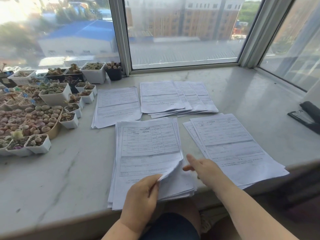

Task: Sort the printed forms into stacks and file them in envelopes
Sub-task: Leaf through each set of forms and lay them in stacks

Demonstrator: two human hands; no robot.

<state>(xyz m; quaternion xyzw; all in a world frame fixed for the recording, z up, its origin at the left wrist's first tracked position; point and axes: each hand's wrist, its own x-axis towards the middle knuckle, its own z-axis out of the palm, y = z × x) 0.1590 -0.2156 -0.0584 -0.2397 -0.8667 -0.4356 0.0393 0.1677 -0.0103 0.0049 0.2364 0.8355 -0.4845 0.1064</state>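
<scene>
Stack of forms [149, 153] lengthwise away from hands, left hand [143, 193] pinching lifted corner, right hand [202, 168] loosely spread beside it, print illegible

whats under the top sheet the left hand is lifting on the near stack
More white sheets of the same near stack show under the top sheet, whose corner the left hand pinches. Their print is covered.
</scene>
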